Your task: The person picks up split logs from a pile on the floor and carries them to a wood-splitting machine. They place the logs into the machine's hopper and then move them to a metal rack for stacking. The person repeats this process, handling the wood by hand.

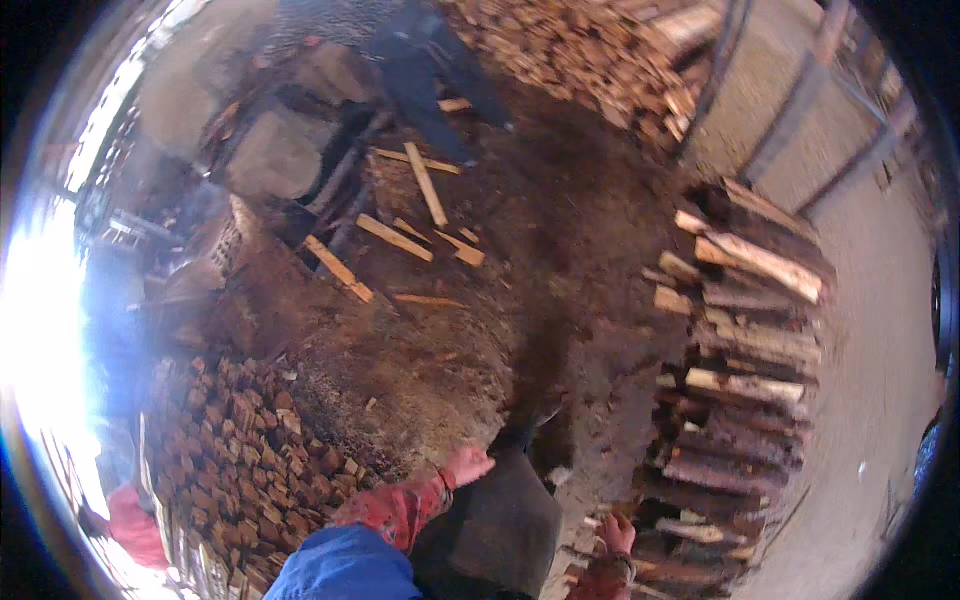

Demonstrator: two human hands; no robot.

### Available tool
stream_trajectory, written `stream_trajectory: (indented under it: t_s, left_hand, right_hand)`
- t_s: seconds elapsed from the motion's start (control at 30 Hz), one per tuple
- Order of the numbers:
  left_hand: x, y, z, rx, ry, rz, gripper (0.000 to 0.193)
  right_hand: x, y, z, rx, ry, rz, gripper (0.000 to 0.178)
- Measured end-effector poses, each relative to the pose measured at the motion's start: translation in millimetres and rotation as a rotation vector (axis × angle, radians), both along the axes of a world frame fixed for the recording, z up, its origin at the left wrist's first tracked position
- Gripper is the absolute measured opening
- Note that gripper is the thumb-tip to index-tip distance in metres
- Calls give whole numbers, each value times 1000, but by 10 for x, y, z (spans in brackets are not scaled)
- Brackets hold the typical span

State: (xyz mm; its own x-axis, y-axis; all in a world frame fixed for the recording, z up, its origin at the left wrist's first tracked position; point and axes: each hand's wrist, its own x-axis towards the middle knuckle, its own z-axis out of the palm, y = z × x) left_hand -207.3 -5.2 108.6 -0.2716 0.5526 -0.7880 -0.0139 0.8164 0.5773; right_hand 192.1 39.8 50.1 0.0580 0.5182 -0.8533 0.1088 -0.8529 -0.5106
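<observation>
My left hand (467, 464), at the end of a red patterned cuff and blue sleeve, is held in front of my body over a dark grey apron-like garment (505, 525). Its fingers look loosely spread, and nothing shows in them. At the lower right, my right hand (617, 533) reaches beside a long stack of split logs (745, 435). Its fingers are blurred against the wood, so I cannot make out whether they grip a piece. Pale split sticks (425, 185) lie scattered on the dark dirt ahead.
A heap of small chopped wood blocks (255, 445) lies at the left, and a larger pile (590, 60) at the far side. A person's dark-trousered legs (425, 75) show at the top, near a smoky stone-like mound (275, 155). Poles (800, 100) stand at the upper right.
</observation>
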Motion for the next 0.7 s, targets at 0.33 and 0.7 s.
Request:
stream_trajectory:
  t_s: [0.33, 0.7]
  left_hand:
    - [-243, -8, 291, 61, -195, 220, 23]
    - [-2111, 55, -16, 253, -187, 470, 21]
  right_hand:
    - [-362, 476, 185, -215, -102, 180, 13]
    - [-2754, 1540, 477, -62, -53, 498, 22]
